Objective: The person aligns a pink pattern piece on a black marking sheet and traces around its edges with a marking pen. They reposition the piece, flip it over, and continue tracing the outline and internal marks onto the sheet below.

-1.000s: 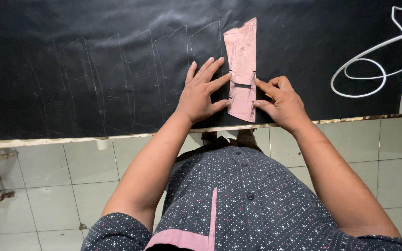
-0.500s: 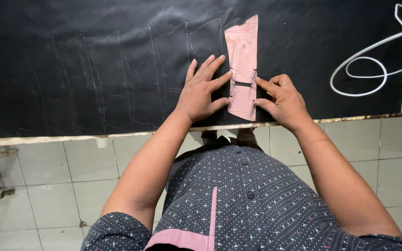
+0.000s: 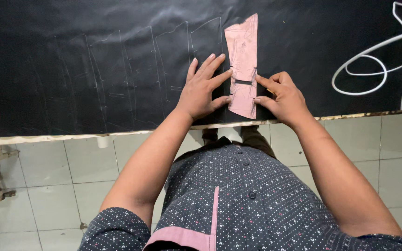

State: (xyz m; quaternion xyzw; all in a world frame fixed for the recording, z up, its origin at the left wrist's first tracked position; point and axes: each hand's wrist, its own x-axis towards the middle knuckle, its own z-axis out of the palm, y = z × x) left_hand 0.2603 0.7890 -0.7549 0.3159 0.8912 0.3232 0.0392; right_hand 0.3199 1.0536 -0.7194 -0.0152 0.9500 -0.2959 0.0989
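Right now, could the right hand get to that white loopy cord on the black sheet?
Probably yes. The right hand rests at the pink paper pattern's edge, and only bare black sheet lies between it and the white cord. It would have to leave the pattern, though.

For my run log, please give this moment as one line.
left hand: flat on black sheet, fingertips on pink pattern piece | right hand: at its right edge

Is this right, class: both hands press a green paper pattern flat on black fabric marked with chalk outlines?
Not quite. The head view shows the paper pattern is pink, not green. The left hand and right hand do press it on the black fabric with chalk outlines.
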